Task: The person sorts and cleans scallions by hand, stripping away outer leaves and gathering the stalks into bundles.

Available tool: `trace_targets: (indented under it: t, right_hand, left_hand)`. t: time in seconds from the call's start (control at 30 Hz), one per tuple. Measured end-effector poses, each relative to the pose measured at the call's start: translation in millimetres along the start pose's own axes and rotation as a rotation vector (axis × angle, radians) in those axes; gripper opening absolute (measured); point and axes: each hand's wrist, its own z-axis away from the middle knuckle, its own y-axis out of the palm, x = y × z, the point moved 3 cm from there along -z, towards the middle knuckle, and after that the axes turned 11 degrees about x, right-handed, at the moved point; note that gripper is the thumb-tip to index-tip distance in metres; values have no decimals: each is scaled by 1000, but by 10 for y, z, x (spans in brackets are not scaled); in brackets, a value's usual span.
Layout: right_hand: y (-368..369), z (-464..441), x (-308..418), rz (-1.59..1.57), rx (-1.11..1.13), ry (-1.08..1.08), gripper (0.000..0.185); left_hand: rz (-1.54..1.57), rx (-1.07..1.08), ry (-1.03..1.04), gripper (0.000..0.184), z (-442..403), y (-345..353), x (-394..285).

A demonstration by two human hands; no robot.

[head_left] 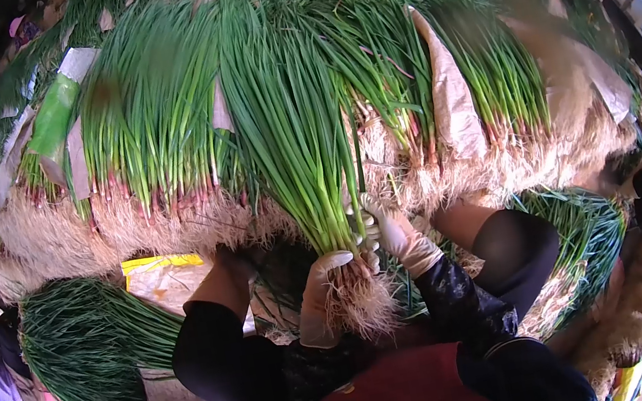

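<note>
Green leafy bundle (298,144), root end between the wearer's knees (215,292), leaves (270,81) pointing away | left gloved hand (321,297) gripping its base, at the roots (365,304) | right gloved hand (397,234) beside the stems (333,220), closure I can't tell | I judge it light, floppy-leaved, easily bruised, maybe slick; I'd grip the firmer pale stems low.

A thick bunch of green onions (294,132) — long green leaves, paler stems, tangled tan roots (363,305) — is gathered in the left hand (322,296). Its leaves fan forward; the roots point toward the person.
</note>
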Motion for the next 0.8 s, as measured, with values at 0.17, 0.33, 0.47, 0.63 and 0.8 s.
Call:
trace_targets:
  t: [0.17, 0.33, 0.47, 0.63, 0.8]
  right_hand:
    - [93, -60, 40, -37, -81, -93, 35]
    - [165, 29, 238, 1042, -246, -503, 22]
    - [17, -231, 14, -18, -123, -11, 21]
    - [-337, -363, -363, 1418, 357, -75, 23]
    - [-607, -225, 309, 1773, -14, 116, 36]
  left_hand:
    - [158, -41, -4, 33, 14, 204, 34]
    - [-217, -15, -47, 33, -112, -129, 95]
    - [-53, 198, -48, 32, -229, -43, 231]
    - [51, 516, 115, 39, -203, -76, 109]
    - [186, 544, 188, 48, -168, 15, -199]
